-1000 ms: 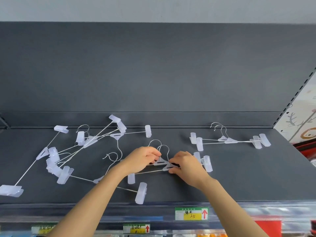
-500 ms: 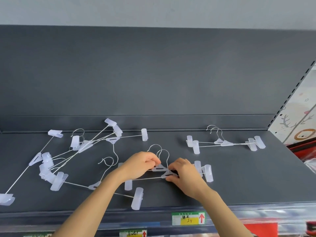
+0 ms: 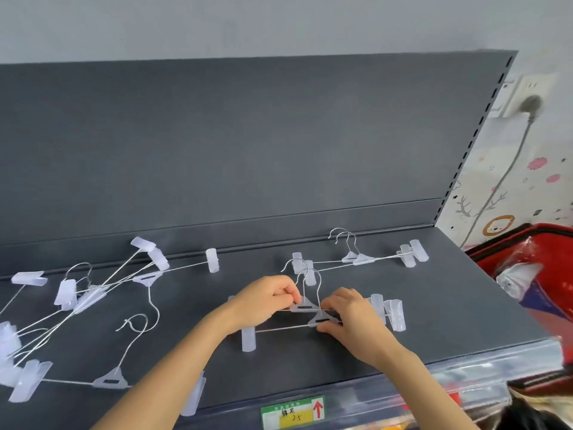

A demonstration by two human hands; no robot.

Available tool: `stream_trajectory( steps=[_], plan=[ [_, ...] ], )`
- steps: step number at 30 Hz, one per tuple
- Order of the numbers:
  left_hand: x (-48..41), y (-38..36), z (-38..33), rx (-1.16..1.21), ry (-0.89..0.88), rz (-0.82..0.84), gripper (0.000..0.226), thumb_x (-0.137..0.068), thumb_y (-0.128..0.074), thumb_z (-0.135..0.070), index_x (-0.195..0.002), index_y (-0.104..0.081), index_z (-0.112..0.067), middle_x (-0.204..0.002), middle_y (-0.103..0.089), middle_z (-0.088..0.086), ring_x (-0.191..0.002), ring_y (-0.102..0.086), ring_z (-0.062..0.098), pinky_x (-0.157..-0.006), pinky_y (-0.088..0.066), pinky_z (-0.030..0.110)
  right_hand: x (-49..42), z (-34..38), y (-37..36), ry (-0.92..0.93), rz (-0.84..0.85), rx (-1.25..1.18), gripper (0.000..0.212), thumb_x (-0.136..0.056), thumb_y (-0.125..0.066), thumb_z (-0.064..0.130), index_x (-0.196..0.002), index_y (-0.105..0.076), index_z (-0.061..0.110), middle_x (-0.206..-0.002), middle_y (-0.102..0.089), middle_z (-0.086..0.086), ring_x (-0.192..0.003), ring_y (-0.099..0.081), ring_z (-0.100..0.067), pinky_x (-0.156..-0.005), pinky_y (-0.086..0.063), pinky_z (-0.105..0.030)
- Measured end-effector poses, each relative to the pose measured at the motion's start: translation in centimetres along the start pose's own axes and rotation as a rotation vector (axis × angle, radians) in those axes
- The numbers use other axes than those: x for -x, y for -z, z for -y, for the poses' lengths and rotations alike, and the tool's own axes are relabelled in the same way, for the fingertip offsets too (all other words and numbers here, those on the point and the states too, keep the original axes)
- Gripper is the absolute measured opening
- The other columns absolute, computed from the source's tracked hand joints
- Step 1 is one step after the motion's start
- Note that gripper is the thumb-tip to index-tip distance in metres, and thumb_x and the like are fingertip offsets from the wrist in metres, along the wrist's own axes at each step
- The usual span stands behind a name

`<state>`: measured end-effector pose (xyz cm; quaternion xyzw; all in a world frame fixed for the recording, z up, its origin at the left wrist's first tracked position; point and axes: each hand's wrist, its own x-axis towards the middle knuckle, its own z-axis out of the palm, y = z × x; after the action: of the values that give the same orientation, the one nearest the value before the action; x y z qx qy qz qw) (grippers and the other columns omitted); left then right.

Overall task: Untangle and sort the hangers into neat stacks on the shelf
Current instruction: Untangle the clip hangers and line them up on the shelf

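Observation:
Two clear-plastic clip hangers with wire hooks lie side by side at the middle of the dark grey shelf [image 3: 449, 308]. My left hand [image 3: 263, 301] pinches the rear hanger [image 3: 302, 307] at its centre piece. My right hand [image 3: 350, 318] grips the front hanger [image 3: 321, 321] at its centre piece. A neat pair of hangers [image 3: 359, 259] lies behind them, near the back wall. A tangled heap of hangers [image 3: 83, 299] spreads over the left part of the shelf. One more hanger [image 3: 110, 381] lies near the front edge, partly under my left forearm.
The shelf's back panel [image 3: 248, 150] rises right behind the hangers. A price label [image 3: 293, 412] sits on the front rail. To the right stands a red basket [image 3: 539, 274] holding a plastic bag, below a wall socket with a cable [image 3: 527, 107].
The view has swung to the right and down, so the shelf's right end and the red basket show. Both hands stay on the two middle hangers, which have shifted little.

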<state>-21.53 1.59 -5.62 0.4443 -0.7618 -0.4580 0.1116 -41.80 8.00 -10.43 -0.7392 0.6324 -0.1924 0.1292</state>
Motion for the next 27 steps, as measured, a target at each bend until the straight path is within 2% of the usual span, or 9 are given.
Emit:
stream_trajectory(
  steps=[3, 6, 10, 14, 16, 21, 24, 25, 27],
  plan=[
    [-2.1, -1.2, -1.7, 0.023, -0.019, 0.019, 0.017, -0.082, -0.051, -0.026, -0.088, -0.066, -0.029, -0.102, -0.072, -0.006, -0.100, -0.066, 0.016, -0.099, -0.046, 0.045, 0.5, -2.5, 1.7, -0.032, -0.013, 0.008, 0.036, -0.084, -0.065, 0.038, -0.114, -0.062, 0.019, -0.108, -0.055, 0.002, -0.102, -0.047, -0.018, -0.089, -0.039, -0.028],
    [-3.8, -2.3, -2.7, 0.021, -0.061, -0.001, 0.016, -0.087, -0.058, -0.016, -0.095, -0.067, -0.026, -0.105, -0.069, -0.014, -0.102, -0.063, -0.003, -0.099, -0.048, 0.033, 0.8, -5.0, 3.4, -0.068, -0.024, -0.005, 0.035, -0.084, -0.066, 0.037, -0.113, -0.062, 0.019, -0.106, -0.054, 0.004, -0.102, -0.048, -0.018, -0.090, -0.040, -0.029],
    [-5.2, -3.0, -3.6, -0.020, -0.115, -0.057, 0.021, -0.083, -0.066, -0.016, -0.103, -0.065, -0.025, -0.107, -0.067, -0.014, -0.102, -0.061, -0.005, -0.096, -0.048, 0.023, 1.0, -8.0, 5.3, -0.091, -0.035, -0.009, 0.033, -0.083, -0.067, 0.037, -0.110, -0.064, 0.018, -0.098, -0.048, 0.010, -0.100, -0.049, -0.018, -0.089, -0.041, -0.030],
    [-6.1, -3.4, -4.6, -0.173, -0.187, -0.124, 0.039, -0.080, -0.072, -0.027, -0.117, -0.059, -0.031, -0.119, -0.059, -0.021, -0.109, -0.052, -0.011, -0.094, -0.036, 0.007, 0.3, -10.0, 6.6, -0.099, -0.019, 0.013, 0.033, -0.084, -0.067, 0.037, -0.110, -0.063, 0.018, -0.103, -0.053, 0.006, -0.102, -0.049, -0.016, -0.090, -0.042, -0.032],
    [-6.4, -3.4, -4.9, -0.267, -0.205, -0.175, 0.051, -0.079, -0.072, -0.034, -0.126, -0.054, -0.032, -0.126, -0.053, -0.023, -0.114, -0.046, -0.011, -0.094, -0.032, 0.007, -0.1, -10.8, 7.1, -0.097, -0.003, 0.020, 0.033, -0.084, -0.066, 0.037, -0.110, -0.063, 0.019, -0.104, -0.053, 0.006, -0.101, -0.049, -0.016, -0.090, -0.042, -0.032],
    [-6.6, -3.1, -4.0, -0.388, -0.124, -0.197, 0.075, -0.077, -0.071, -0.043, -0.142, -0.036, -0.032, -0.143, -0.032, -0.021, -0.132, -0.028, 0.000, -0.105, -0.029, 0.021, -1.4, -12.7, 8.4, -0.092, 0.010, 0.007, 0.026, -0.083, -0.068, 0.035, -0.103, -0.064, 0.017, -0.095, -0.050, 0.007, -0.092, -0.047, -0.013, -0.083, -0.042, -0.028],
    [-6.8, -3.1, -3.1, -0.400, -0.067, -0.201, 0.088, -0.073, -0.074, -0.047, -0.145, -0.027, -0.032, -0.148, -0.025, -0.019, -0.137, -0.021, 0.002, -0.109, -0.025, 0.023, -2.1, -13.4, 9.0, -0.076, 0.035, 0.003, 0.010, -0.083, -0.068, 0.034, -0.081, -0.059, 0.030, -0.085, -0.049, 0.009, -0.085, -0.047, -0.015, -0.074, -0.039, -0.026],
    [-6.8, -3.1, -2.7, -0.400, -0.049, -0.203, 0.092, -0.072, -0.076, -0.048, -0.146, -0.025, -0.031, -0.150, -0.023, -0.018, -0.138, -0.020, 0.003, -0.110, -0.024, 0.024, -2.2, -13.6, 9.1, -0.081, 0.057, -0.005, 0.019, -0.083, -0.068, 0.034, -0.073, -0.052, 0.036, -0.081, -0.048, 0.011, -0.083, -0.046, -0.015, -0.072, -0.038, -0.026],
    [-6.9, -3.1, -2.0, -0.393, -0.011, -0.200, 0.100, -0.069, -0.077, -0.050, -0.148, -0.019, -0.031, -0.153, -0.019, -0.017, -0.140, -0.017, 0.004, -0.112, -0.024, 0.027, -2.3, -14.2, 9.1, -0.086, 0.072, -0.032, 0.017, -0.082, -0.070, 0.033, -0.076, -0.054, 0.034, -0.085, -0.052, 0.008, -0.085, -0.049, -0.017, -0.075, -0.042, -0.027]
  ],
)
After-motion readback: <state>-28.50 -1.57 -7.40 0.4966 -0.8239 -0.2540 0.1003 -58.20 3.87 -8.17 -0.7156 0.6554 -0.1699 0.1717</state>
